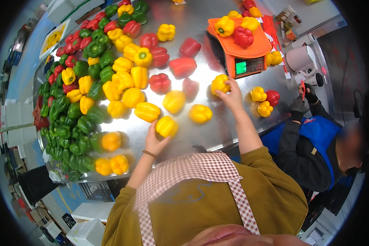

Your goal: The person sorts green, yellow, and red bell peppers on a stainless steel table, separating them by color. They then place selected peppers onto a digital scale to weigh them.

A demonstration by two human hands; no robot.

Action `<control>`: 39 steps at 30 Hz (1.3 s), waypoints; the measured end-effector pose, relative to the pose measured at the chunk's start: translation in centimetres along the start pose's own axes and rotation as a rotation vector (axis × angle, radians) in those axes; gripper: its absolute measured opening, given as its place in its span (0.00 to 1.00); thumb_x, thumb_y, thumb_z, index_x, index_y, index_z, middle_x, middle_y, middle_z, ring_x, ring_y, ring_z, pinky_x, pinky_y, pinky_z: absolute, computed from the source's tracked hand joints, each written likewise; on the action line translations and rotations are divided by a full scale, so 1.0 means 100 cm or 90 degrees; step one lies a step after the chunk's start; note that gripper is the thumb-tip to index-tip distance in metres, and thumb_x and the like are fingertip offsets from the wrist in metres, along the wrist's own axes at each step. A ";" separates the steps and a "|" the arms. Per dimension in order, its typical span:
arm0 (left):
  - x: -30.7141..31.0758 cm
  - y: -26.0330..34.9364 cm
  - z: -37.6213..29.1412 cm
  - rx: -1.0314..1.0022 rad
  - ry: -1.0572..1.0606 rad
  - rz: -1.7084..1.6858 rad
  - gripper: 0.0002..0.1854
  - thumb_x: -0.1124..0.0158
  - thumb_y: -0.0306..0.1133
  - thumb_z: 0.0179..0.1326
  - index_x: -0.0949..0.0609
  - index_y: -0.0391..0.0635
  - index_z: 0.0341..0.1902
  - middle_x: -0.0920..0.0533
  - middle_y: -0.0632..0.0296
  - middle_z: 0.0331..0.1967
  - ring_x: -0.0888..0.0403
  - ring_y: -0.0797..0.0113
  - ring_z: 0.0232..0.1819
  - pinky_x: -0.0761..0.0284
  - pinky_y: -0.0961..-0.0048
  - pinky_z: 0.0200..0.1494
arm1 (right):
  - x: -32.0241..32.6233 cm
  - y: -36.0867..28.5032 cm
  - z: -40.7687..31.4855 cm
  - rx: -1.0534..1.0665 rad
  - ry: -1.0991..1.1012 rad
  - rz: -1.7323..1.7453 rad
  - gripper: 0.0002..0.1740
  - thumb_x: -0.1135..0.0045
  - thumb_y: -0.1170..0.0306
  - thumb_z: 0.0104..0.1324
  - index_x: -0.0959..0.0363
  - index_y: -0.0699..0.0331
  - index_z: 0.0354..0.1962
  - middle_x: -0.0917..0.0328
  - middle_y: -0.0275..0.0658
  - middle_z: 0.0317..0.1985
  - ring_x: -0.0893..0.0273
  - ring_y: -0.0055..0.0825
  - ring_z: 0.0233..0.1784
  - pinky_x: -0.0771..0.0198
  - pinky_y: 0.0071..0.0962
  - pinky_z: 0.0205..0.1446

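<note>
My left hand has its thumb and fingers around a yellow bell pepper near the table's front edge. Between the fingers of my right hand is another yellow bell pepper, just below the orange scale. On the tray of that digital scale lie two yellow peppers and a red one. Loose yellow peppers and red peppers are spread over the steel table between my hands and beyond them. A dense heap of green bell peppers covers the left side, mixed with red and yellow.
Right of my right arm sit two yellow peppers and a red one. A co-worker in a blue apron stands at the right, gloved hands holding a red strip. Red ties, a pink kettle and jars are behind the scale.
</note>
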State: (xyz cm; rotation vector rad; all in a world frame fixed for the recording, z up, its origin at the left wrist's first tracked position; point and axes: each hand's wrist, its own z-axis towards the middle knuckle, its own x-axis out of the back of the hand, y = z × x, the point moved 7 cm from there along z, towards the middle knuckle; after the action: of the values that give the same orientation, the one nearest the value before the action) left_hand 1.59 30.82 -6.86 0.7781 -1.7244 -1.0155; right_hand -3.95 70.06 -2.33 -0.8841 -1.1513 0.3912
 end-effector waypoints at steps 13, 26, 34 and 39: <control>0.003 -0.019 -0.001 -0.045 -0.009 0.042 0.47 0.26 0.41 0.50 0.38 0.45 0.72 0.27 0.48 0.63 0.27 0.53 0.65 0.32 0.61 0.68 | 0.183 0.045 0.173 0.097 0.375 -0.193 0.31 0.25 0.54 0.53 0.23 0.67 0.46 0.28 0.52 0.59 0.29 0.46 0.63 0.33 0.38 0.66; 0.006 -0.012 0.000 -0.057 0.025 0.029 0.46 0.25 0.47 0.46 0.32 0.45 0.69 0.25 0.48 0.62 0.27 0.47 0.63 0.32 0.57 0.67 | 0.088 -0.014 0.208 0.221 0.229 -0.255 0.37 0.31 0.46 0.57 0.26 0.65 0.55 0.31 0.53 0.64 0.34 0.49 0.68 0.38 0.42 0.70; 0.006 -0.013 -0.002 -0.054 0.028 0.035 0.46 0.25 0.48 0.46 0.33 0.46 0.70 0.26 0.48 0.62 0.28 0.47 0.64 0.33 0.57 0.67 | 0.098 -0.022 0.158 0.120 0.202 -0.127 0.45 0.23 0.56 0.49 0.33 0.64 0.61 0.32 0.51 0.60 0.31 0.46 0.63 0.34 0.39 0.67; 0.004 -0.016 -0.003 -0.037 0.021 0.039 0.47 0.25 0.48 0.46 0.33 0.46 0.70 0.26 0.48 0.63 0.28 0.47 0.64 0.33 0.57 0.68 | 0.064 -0.001 0.034 0.098 0.051 -0.015 0.48 0.21 0.62 0.43 0.35 0.61 0.62 0.33 0.48 0.58 0.31 0.46 0.62 0.33 0.40 0.65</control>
State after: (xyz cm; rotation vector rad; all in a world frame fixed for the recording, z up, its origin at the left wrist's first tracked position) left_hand 1.77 29.67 -8.01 0.6970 -1.6727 -1.0021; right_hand -4.58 75.68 2.15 -0.7449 -1.0425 0.4157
